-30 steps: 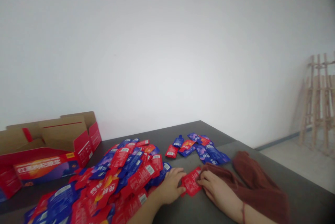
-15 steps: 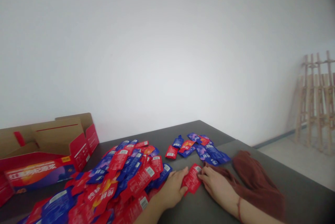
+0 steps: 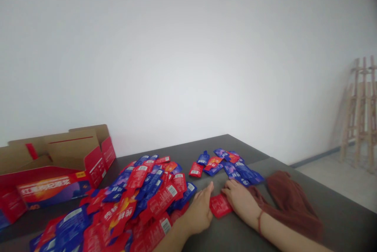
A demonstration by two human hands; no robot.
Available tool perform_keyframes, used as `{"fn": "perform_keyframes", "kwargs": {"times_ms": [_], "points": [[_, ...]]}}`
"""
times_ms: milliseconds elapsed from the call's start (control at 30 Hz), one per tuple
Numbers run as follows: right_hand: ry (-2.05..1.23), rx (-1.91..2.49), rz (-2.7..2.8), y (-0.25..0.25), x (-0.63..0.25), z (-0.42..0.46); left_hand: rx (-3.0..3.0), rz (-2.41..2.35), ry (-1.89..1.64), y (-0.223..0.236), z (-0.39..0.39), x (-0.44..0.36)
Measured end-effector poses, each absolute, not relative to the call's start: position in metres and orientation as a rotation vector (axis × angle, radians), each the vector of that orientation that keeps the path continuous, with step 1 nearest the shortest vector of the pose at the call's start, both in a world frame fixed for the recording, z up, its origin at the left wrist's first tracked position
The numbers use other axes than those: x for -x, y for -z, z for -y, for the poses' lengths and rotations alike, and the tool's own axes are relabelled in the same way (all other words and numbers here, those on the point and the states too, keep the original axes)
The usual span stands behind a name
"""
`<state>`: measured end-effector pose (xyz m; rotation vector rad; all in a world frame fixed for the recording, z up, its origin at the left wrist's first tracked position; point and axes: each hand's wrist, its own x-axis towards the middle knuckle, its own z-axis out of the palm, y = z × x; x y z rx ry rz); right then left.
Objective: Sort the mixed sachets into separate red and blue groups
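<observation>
A small red spouted pouch (image 3: 219, 206) lies on the dark table between my two hands. My right hand (image 3: 240, 199), with a red cord at the wrist, is closed over its right side; its fingertips are partly hidden. At the pouch's left edge, my left hand (image 3: 199, 212) stands on its side with fingers stretched out and nothing seen in it. Close by on the left is a large heap of red and blue pouches (image 3: 160, 201). Beyond my hands lies a smaller group of blue, red and orange pouches (image 3: 235, 168).
A red printed cardboard box (image 3: 96, 163), open at the top, stands at the left. A brown cloth (image 3: 294, 201) lies crumpled right of my right hand. The table (image 3: 218, 144) meets a white wall; wooden easels (image 3: 361, 114) lean at the far right.
My left hand has turned onto its side, its fingers now pointing up. The right hand has slid further over the red pouch, covering more of it. The view has shifted slightly left.
</observation>
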<state>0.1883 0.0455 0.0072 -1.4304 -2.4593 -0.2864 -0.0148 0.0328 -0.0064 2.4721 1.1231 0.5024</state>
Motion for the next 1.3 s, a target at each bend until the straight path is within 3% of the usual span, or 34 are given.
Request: {"fn": "perform_keyframes", "kwargs": {"times_ms": [233, 433, 600, 767, 1000, 1300], "points": [[0.338, 1.400, 2.477, -0.002, -0.172, -0.030, -2.452, -1.084, -0.619, 0.012, -0.039, 0.014], [-0.008, 1.102, 2.539, 0.006, -0.144, -0.021, -2.451, -1.022, -0.687, 0.019, -0.041, 0.018], [-0.224, 0.889, 2.548, -0.008, -0.175, -0.013, -2.454, -1.020, -0.570, 0.012, -0.039, 0.021], [-0.192, 0.978, 2.510, -0.016, -0.193, -0.005, -2.441, -0.977, -0.404, 0.001, -0.039, 0.020], [-0.147, 0.911, 2.546, -0.005, -0.160, -0.018, -2.445, -1.009, -0.418, 0.002, -0.042, 0.020], [-0.196, 0.878, 2.595, -0.015, -0.189, -0.008, -2.444, -0.949, -0.414, -0.010, -0.036, 0.018]]}}
